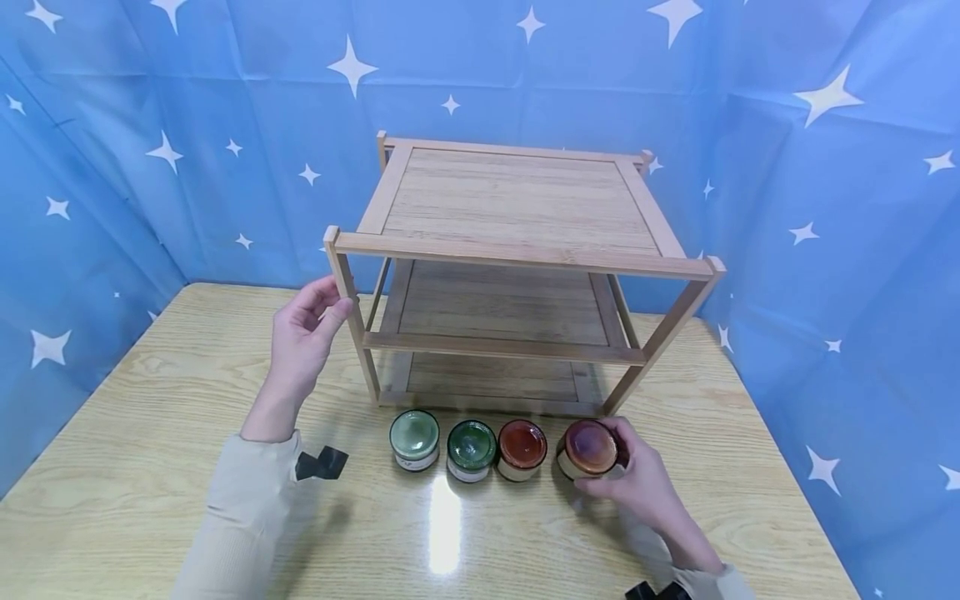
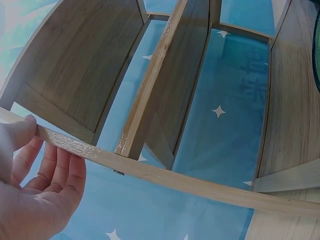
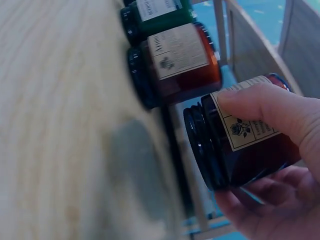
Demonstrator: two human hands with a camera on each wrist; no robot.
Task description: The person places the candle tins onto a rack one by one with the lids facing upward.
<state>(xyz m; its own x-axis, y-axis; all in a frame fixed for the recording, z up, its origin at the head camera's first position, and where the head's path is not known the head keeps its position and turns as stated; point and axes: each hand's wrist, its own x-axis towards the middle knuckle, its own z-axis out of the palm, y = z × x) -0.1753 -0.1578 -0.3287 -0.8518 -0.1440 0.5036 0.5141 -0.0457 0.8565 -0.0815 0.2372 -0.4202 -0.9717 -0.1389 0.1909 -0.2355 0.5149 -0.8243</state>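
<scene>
My left hand [image 1: 306, 329] holds the front left post [image 2: 150, 172] of a light wooden three-tier shelf [image 1: 517, 250], its thumb on one side and fingers on the other. At the front right, my right hand [image 1: 633, 475] grips a dark reddish glass jar [image 3: 250, 135] with a cream label, thumb on the label and fingers round the far side. The jar's black lid faces down toward the table. To its left, a red-brown jar [image 1: 522, 450], a dark green jar [image 1: 472, 450] and a pale green jar [image 1: 415, 439] stand in a row before the shelf.
The shelf stands on a wood-grain table [image 1: 150, 400] and has a flat top board, a middle board [image 1: 502, 304] and a bottom board [image 1: 491, 377]. A blue curtain [image 1: 247, 108] with white stars hangs behind and along both sides.
</scene>
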